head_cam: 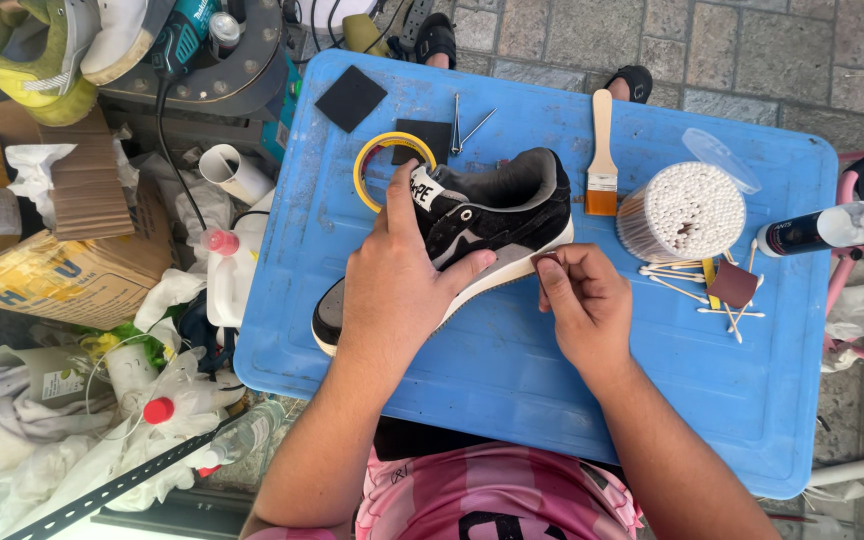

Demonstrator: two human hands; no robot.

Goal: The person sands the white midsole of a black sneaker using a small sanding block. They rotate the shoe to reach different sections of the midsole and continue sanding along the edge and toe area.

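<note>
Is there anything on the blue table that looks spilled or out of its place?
Yes. Several loose cotton swabs lie scattered on the blue table, beside the full round swab container, whose clear lid hangs open. The left hand holds the black sneaker steady; nothing else looks spilled.

left hand (397, 285) palm-down, fingers spread; right hand (582, 300) fingertips in a pinching grip

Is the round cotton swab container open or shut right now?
Open. The cotton swab container shows its swab tips uncovered from above, and its clear lid hangs tipped back at the far rim.
</note>
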